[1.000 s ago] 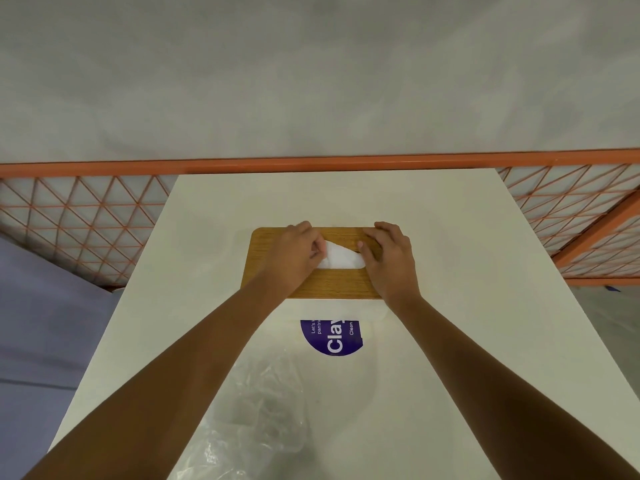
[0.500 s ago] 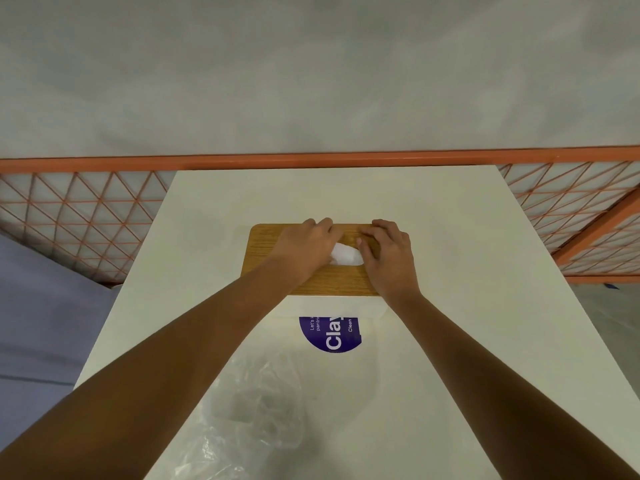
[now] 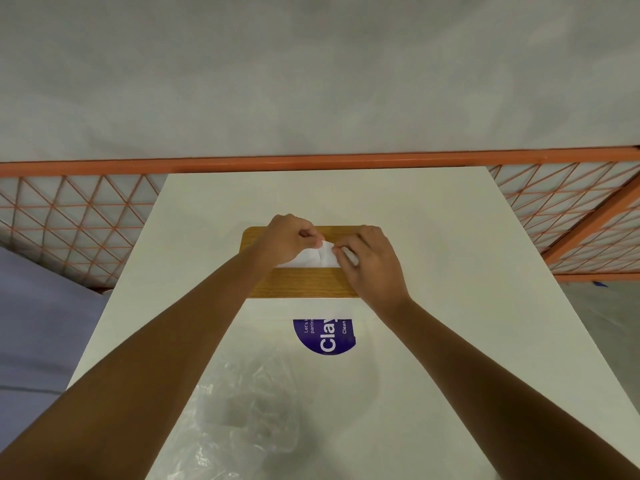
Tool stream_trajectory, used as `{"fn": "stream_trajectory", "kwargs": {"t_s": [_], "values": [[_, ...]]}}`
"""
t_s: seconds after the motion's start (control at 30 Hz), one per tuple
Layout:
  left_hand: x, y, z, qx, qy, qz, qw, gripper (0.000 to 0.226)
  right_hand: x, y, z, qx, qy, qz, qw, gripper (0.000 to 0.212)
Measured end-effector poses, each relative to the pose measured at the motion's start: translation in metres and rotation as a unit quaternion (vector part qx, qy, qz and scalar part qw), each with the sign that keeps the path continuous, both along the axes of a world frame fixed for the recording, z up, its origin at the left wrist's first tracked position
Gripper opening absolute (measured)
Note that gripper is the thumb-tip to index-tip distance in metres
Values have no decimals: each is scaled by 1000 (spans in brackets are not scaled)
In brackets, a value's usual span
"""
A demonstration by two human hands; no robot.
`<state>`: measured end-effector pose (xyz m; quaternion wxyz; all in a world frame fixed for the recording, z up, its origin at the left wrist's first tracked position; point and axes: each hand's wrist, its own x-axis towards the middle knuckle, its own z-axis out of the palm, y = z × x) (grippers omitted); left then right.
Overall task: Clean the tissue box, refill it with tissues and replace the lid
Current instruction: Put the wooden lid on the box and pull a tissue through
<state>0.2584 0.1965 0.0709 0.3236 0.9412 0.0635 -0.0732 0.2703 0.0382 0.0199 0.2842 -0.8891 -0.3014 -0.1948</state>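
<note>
A purple round label (image 3: 324,336) lies on the white bench (image 3: 433,244) just in front of the tissue box; its white letters read "Clay", cut off at the edge, with smaller words "Let's", "pantr" and "Clean" beside it, the rest too small or hidden to read. The label seems to sit on a white packet (image 3: 367,317) whose outline barely stands out from the bench top. Nearer the camera lies a crumpled clear plastic wrapper (image 3: 242,417). The tissue box, seen from above, shows its wooden lid (image 3: 304,283) with rounded corners, seated flat, near the middle of the bench. A white tissue (image 3: 317,258) rises out of the slot in the lid. The left hand (image 3: 287,239) has its grip pressed together on the top of the tissue, thumb against fingers, and the right hand (image 3: 372,261) pinches the same tissue from the other side, with its palm resting over the right end of the lid. Both forearms are bare. Behind the bench runs an orange rail (image 3: 311,162) with orange wire mesh (image 3: 69,220) on both sides, and beyond it a plain grey-white wall (image 3: 311,71). A bluish-grey floor (image 3: 38,323) shows at the left.
</note>
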Motion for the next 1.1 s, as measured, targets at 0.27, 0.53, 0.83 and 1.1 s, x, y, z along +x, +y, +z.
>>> {"fn": "stream_trajectory", "kwargs": {"t_s": [0.27, 0.53, 0.83, 1.1], "values": [[0, 3, -6, -69, 5, 43, 997, 22, -9, 18, 27, -177, 156, -57, 970, 45], [-5, 2, -8, -73, -28, 58, 995, 21, -7, 35, 43, -264, 208, -44, 941, 20], [-30, -7, -9, 129, -63, 13, 990, 41, 28, 21, 68, -39, 422, -62, 903, 20], [-26, -22, -15, 250, -44, 98, 962, 59, 30, 18, 63, 16, 418, -48, 907, 13]]}}
